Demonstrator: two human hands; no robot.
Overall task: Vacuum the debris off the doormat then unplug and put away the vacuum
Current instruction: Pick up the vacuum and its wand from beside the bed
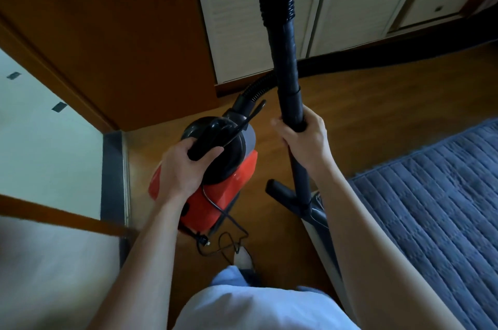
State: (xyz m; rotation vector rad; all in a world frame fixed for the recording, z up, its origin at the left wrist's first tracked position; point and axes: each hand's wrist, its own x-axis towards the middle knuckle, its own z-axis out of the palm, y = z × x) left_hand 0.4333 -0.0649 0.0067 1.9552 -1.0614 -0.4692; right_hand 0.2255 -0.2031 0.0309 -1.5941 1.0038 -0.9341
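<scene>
A: Where's the vacuum?
B: Left of the doormat. My L grip curls round its black handle; R grip clasps the wand, upright, nearer the doormat.

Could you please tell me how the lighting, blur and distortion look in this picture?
Head view: dim light, with a soft sheen on the red vacuum; the pale surface at lower left is blurred, while the left hand gripping the vacuum and right hand gripping the wand look fairly sharp; wide-angle distortion tilts the louvred doors.
</scene>
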